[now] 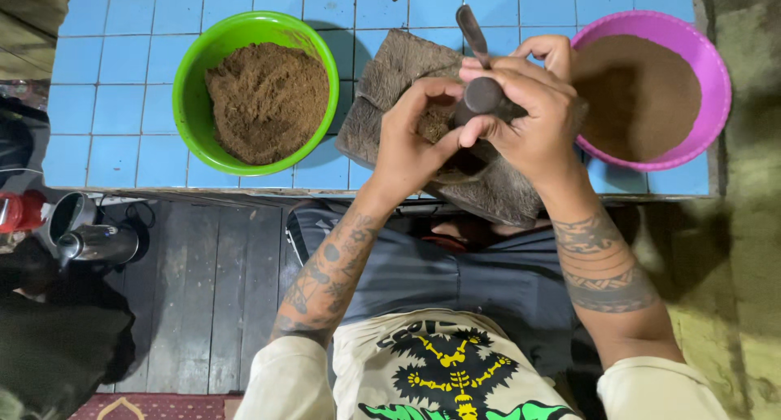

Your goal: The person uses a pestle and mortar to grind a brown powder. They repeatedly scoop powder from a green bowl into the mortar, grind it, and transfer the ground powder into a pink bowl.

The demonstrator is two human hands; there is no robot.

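Between the green bowl [192, 103] and purple bowl [716, 95], both hands work over a wooden block [390, 70] on the blue-tiled counter [122, 87]. Left hand [411, 143] pinches a clump of brown powder [434, 126]; right hand [533, 111] is closed around a dark tool [480, 95] (its handle points away). Judged risk: the block overhangs the counter edge, so downward pressure could tip it and spill powder.

board [488, 188] between two bowls [191, 103] of powder [267, 101].

Both tattooed forearms reach forward and converge, hands meeting; the left hand [411, 139] curls with fingers bent and thumb pressed inward, the right hand [529, 107] clenches beside it, knuckles up, touching
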